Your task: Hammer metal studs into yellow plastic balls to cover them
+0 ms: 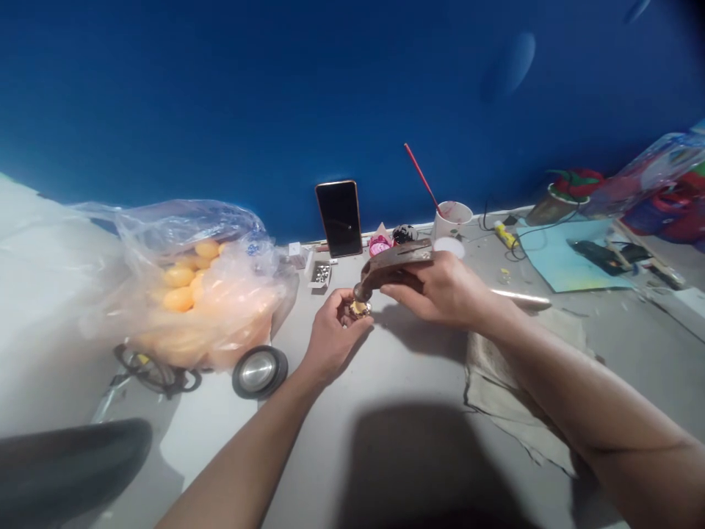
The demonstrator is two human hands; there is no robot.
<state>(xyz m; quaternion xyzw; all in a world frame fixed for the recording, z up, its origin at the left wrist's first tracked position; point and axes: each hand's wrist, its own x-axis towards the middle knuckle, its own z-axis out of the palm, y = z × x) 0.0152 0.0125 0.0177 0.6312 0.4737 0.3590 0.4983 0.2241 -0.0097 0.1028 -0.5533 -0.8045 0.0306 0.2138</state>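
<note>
My left hand [337, 330] is closed at the middle of the table, its fingers and thumb pinching a small round piece [360, 309] with a gold-coloured top and a shiny rim. My right hand [443, 286] grips a dark, worn metal claw hammer [393, 261]. The round face of the hammer rests on or just above the small piece; which of the two I cannot tell. My right palm and fingers hide the hammer's handle. Behind my left hand lies a small white box [319, 275] with several shiny beads or balls in it.
A phone [338, 218] leans against the blue wall. To the left are a plastic bag [220, 294] of yellow-orange objects and a round black-rimmed metal disc [259, 372]. A white cup [452, 217] with a red stick, folded cloth [504, 375] and light-blue sheet [562, 253] lie right.
</note>
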